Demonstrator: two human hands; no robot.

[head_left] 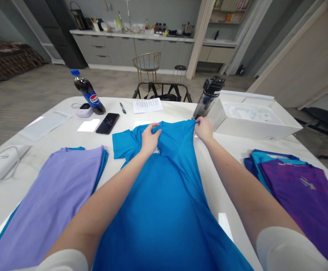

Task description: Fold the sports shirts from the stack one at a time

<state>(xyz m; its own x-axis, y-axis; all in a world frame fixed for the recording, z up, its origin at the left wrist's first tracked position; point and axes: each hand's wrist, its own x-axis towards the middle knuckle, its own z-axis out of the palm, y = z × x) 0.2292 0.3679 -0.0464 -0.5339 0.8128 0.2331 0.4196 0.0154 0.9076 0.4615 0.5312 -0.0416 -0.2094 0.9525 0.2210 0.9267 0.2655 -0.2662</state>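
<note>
A blue short-sleeved T-shirt lies spread on the table in front of me, its collar at the far end and small white lettering on the chest. Its left sleeve points outward, while the right side is folded inward in creases. My left hand rests on the shirt just below the collar, thumb and forefinger apart. At the far right shoulder, my right hand pinches the cloth's edge between thumb and fingers. The lower hem is out of view.
A folded lilac shirt tops a stack on the left; a purple shirt tops another on the right. Beyond stand a cola bottle, phone, pen, paper, dark water bottle and open white box.
</note>
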